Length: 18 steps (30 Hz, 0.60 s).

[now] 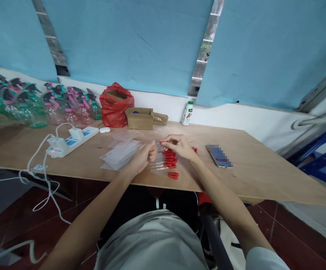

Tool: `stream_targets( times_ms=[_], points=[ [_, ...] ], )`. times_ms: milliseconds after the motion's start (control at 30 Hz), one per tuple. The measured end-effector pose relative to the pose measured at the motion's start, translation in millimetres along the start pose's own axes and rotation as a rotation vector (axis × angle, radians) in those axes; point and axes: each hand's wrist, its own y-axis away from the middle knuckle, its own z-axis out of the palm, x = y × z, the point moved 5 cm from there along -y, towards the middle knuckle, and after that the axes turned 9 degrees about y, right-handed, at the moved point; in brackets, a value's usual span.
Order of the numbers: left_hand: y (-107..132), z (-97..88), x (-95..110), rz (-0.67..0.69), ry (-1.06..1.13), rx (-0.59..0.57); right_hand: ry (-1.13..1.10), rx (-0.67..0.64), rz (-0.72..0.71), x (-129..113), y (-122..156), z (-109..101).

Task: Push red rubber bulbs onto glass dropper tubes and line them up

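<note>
My right hand [181, 146] pinches the red rubber bulb of a dropper [163, 142] just above the table. My left hand [145, 157] is closed close beside it, its fingers curled; whatever they may hold is hidden. Below and between the hands lie several droppers [169, 159] with red bulbs and clear tubes, bulbs toward the right. One small group [173, 175] rests nearer the table's front edge. To the left of my left hand, flat clear plastic bags [118, 155] are spread in an overlapping stack.
A phone [218, 156] lies right of the droppers on the wooden table [264, 168]. Behind stand a white bottle [187, 113], a cardboard box [139, 119] and a red plastic bag [114, 108]. Leftward are a power strip [73, 142] with cables and many spray bottles [36, 108].
</note>
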Motion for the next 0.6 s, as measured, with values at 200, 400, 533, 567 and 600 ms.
stream_targets(
  times_ms=[200, 400, 533, 567, 600],
  points=[
    [0.2, 0.0, -0.5, -0.015, 0.04, 0.007, 0.134, 0.048, -0.089, -0.8, 1.2, -0.8],
    [1.4, -2.0, 0.0, -0.017, 0.004, -0.023, 0.132, 0.015, -0.122, 3.4, 0.7, 0.2],
    [2.9, -1.0, -1.9, -0.048, -0.064, -0.068, 0.079, -0.054, -0.071, 6.8, 0.9, 0.4],
    [3.2, -0.6, -2.3, -0.051, -0.076, -0.073, 0.067, -0.067, -0.062, 7.2, 1.1, 0.0],
    [3.3, -0.3, -2.4, -0.049, -0.083, -0.072, 0.056, -0.078, -0.055, 7.5, 1.3, -0.4]
  ],
)
